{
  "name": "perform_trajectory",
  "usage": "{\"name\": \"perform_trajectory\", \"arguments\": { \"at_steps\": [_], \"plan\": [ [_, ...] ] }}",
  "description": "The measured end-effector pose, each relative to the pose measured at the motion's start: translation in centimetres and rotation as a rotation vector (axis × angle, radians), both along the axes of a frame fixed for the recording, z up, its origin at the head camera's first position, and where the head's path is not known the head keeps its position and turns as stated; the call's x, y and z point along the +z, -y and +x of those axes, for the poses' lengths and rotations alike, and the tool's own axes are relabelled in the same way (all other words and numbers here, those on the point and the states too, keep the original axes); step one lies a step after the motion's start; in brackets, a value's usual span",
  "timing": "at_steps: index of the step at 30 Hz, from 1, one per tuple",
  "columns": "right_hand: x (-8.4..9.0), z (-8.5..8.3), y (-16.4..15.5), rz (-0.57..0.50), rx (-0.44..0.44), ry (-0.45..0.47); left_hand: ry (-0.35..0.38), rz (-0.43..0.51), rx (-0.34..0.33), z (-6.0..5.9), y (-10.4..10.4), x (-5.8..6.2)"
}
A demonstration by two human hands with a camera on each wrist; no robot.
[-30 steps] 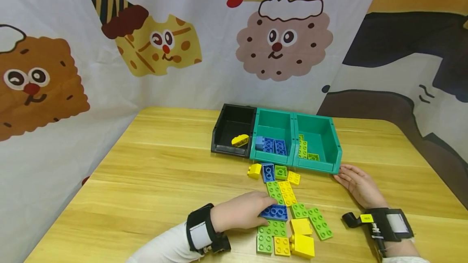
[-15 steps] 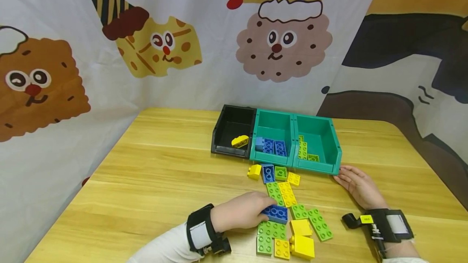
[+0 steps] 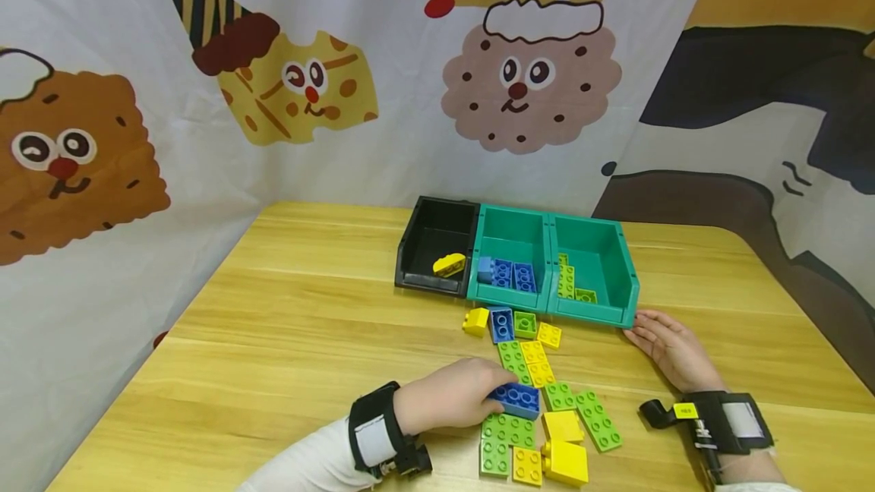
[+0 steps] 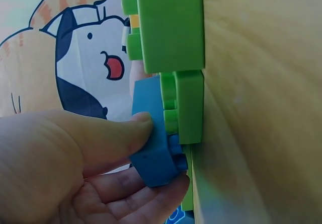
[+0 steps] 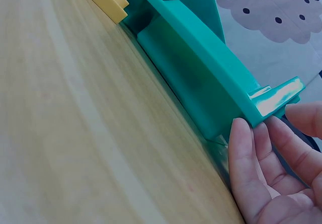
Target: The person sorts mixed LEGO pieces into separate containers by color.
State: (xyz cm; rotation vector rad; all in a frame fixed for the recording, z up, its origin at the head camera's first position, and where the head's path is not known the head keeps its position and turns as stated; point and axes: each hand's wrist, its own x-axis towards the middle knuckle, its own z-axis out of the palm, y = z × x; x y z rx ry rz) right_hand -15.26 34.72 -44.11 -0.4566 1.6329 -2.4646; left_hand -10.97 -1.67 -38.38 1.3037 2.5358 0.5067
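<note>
Head overview; two close wrist views

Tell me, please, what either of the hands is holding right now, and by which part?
The left hand pinches a blue brick by its near end, thumb on top. The right hand holds nothing; its straight fingers touch the green bin at its corner.

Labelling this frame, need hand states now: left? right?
Left hand: pinching the blue brick.
Right hand: open, fingertips against the green bin, holding nothing.
</note>
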Motion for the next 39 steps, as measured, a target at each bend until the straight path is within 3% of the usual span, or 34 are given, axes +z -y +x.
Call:
{"name": "perform_trajectory", "arguments": {
  "at_steps": [6,19,33,39],
  "plan": [
    [0.0,-0.1,0.0,0.024,-0.014,0.011,0.033,0.010,0.036,0.1,0.1,0.5],
    [-0.1,0.0,-0.1,-0.005,0.014,-0.015,-0.013,0.106,0.070,-0.5,0.9,1.3],
    [0.0,0.0,-0.1,0.009,0.005,-0.022,-0.073,0.304,0.232,-2.0,2.6,3.5],
    [-0.1,0.0,0.0,-0.006,0.008,-0.018,-0.069,0.354,0.299,-2.8,3.0,3.8]
  ]
}}
